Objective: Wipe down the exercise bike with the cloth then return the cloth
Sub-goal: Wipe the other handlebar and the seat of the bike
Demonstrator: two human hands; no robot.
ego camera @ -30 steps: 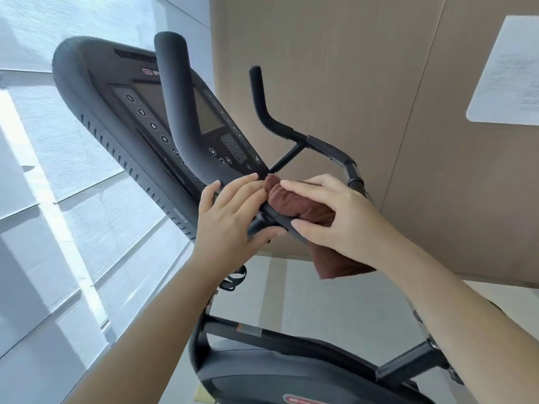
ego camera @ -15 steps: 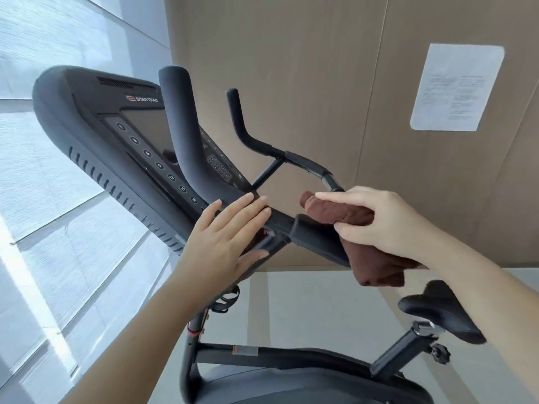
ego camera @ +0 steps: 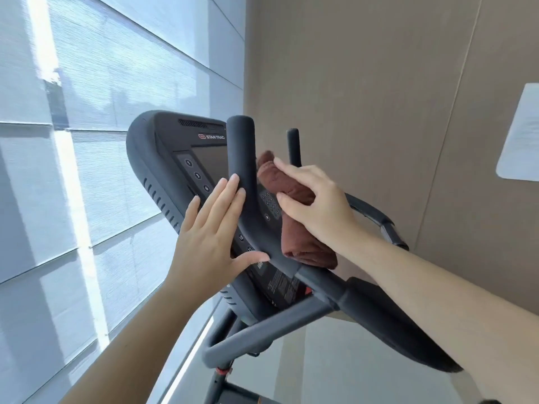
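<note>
— Two hands at one handlebar (ego camera: pixel 242 158), why?
— Brown cloth (ego camera: pixel 303 243) sits bunched against its far side, by the console (ego camera: pixel 163 158); the right hand (ego camera: pixel 318 205) clutches it there, likely to rub. Left hand (ego camera: pixel 210 237) lies flat, fingers straight, on the near side, probably steadying the bar

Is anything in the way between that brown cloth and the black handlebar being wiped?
Nothing visible does. The right hand grips the folded brown cloth, seemingly against the right side of the padded black upright handlebar; the left hand rests flat on its left side.
</note>
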